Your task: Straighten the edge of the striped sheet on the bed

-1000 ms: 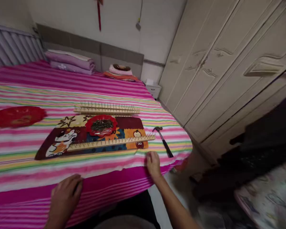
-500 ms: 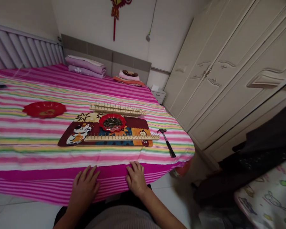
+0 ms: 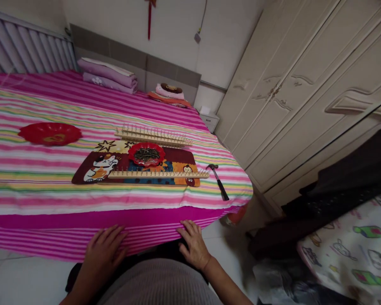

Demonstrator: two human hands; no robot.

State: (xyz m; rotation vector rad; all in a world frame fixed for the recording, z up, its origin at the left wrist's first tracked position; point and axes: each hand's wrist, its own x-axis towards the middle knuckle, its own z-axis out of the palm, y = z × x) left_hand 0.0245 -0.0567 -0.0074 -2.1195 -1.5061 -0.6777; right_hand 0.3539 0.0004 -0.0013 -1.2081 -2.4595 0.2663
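Observation:
My left hand (image 3: 103,248) and my right hand (image 3: 193,243) rest with fingers spread on the hanging edge of the pink striped bedsheet (image 3: 82,228), holding nothing. On the bed lies a cartoon mat (image 3: 92,169) with a wooden strip of nails (image 3: 158,174) along its near side and a red dish of nails (image 3: 146,153) on it. Another nailed wooden strip (image 3: 152,136) lies behind the mat. A hammer (image 3: 218,181) lies to the right of the mat.
A second red dish (image 3: 50,133) sits at the left of the bed. Folded bedding (image 3: 108,76) and a pillow (image 3: 169,92) lie at the headboard. A cream wardrobe (image 3: 305,84) stands to the right, a small nightstand (image 3: 208,118) beside it. Dark clutter and a printed cloth (image 3: 352,241) lie at lower right.
Both hands slid down from the bed's top edge onto the hanging side of the sheet and came closer to my body. The view has drawn back from the bed.

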